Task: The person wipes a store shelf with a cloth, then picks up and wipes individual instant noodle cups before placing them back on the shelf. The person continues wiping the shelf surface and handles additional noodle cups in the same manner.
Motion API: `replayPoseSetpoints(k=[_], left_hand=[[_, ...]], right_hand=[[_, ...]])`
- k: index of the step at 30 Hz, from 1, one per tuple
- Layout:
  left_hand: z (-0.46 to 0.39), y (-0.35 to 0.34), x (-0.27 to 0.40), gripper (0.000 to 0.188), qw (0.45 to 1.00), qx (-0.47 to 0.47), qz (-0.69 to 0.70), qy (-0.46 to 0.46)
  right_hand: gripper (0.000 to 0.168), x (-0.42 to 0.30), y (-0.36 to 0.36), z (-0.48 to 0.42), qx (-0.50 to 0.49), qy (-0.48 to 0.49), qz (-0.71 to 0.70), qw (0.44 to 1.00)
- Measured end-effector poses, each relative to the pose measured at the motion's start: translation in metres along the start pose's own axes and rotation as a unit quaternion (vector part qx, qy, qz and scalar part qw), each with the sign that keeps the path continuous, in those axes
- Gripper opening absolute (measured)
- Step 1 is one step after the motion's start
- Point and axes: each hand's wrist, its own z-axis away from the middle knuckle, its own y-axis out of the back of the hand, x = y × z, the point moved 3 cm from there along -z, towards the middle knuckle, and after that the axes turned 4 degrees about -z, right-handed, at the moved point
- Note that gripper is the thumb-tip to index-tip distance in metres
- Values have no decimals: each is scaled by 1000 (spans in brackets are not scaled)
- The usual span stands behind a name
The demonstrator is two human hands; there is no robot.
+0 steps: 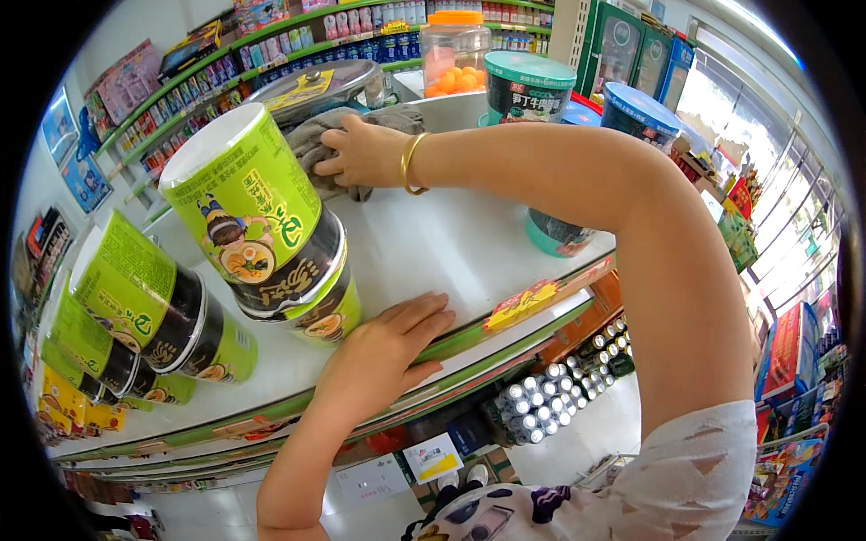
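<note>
My right hand (358,152), with a gold bangle at its wrist, grips a grey cloth (311,142) on the back part of the white shelf top (413,237). Near the shelf's front edge, my left hand (385,348) rests with its fingers spread, holding nothing. Just left of both hands stands a stack of green and black instant noodle cups (250,216), one upon another. On the right, beyond my forearm, are dark cups with teal lids (528,95). My arm partly covers a teal-based cup (558,233).
More stacked green noodle cups (149,297) line the left. Behind the cloth are a lidded metal pan (318,81) and a clear plastic jar (454,54) of orange balls. A blue-lidded tub (639,111) stands right. Canned drinks (541,399) sit on the floor below.
</note>
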Motion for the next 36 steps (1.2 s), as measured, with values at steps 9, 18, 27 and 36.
replayPoseSetpoints(k=[9,18,27,36], left_hand=[[0,-2,1,49,1000,-7,3,9],[1,-2,0,50,1000,-7,-6,5],[0,-3,2,51,1000,0,0,3],[-3,-3,5,50,1000,-8,-3,14]], right_hand=[[20,16,-19,50,-145,-104,-33,983],[33,1,-11,35,-271,-199,-1,942],[19,4,-5,26,-221,-249,-137,933],[13,-32,5,10,132,-119,-96,979]])
